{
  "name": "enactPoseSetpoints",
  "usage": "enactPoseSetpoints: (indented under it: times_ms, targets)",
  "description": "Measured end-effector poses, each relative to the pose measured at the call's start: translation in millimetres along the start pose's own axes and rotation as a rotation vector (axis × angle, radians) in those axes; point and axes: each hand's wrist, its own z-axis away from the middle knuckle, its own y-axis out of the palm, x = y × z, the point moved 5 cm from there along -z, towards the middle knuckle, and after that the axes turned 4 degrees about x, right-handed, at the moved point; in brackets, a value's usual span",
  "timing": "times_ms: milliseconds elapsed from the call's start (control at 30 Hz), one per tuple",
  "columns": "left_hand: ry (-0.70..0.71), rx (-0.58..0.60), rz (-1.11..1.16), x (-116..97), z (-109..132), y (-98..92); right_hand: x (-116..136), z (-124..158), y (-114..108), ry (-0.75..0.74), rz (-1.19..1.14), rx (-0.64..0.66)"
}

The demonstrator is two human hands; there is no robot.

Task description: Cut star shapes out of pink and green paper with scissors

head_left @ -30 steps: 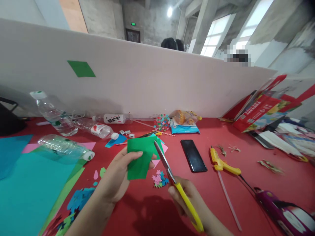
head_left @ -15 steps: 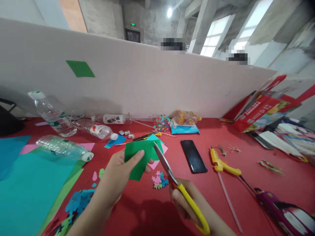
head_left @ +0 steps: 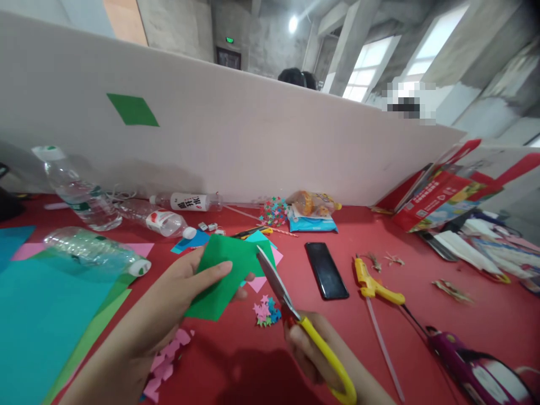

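A green sheet of paper (head_left: 219, 281) is pinched in my left hand (head_left: 198, 281), thumb on top and fingertips showing beyond its right edge. My right hand (head_left: 306, 343) grips yellow-handled scissors (head_left: 284, 295), their metal blades pointing up and left. The blade tips lie at the paper's upper right edge; whether they are cutting into it I cannot tell. Below the blades, small pink, blue and green paper stars (head_left: 266, 311) sit in a pile on the red table. Pink paper scraps (head_left: 162, 365) show beside my left forearm.
Clear plastic bottles (head_left: 95, 250) lie at the left, near large teal sheets (head_left: 37, 315). A black phone (head_left: 327, 271), a yellow glue gun (head_left: 375, 284) and a purple device (head_left: 468, 360) are at the right. A white partition (head_left: 236, 135) stands behind.
My left hand has shifted left, and the green paper has turned so its lower corner reaches farther left. The scissors keep nearly the same pose. The whole view has shifted slightly.
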Motion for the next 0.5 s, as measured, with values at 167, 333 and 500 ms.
enactPoseSetpoints:
  times_ms: [167, 333, 500]
  targets:
    - [0.186, 0.277, 0.268, 2.0, -4.8, -0.4, -26.0, -8.2, -1.2, -0.010, -0.092, -0.095]
    - [0.447, 0.194, 0.187, 20.3, -10.9, 22.1, -35.8, -7.4, 5.1, -0.050, -0.127, -0.108]
    - [0.393, -0.240, -0.177, 40.0, -4.2, 30.9, -25.8, 5.2, 17.2, -0.043, -0.141, -0.072]
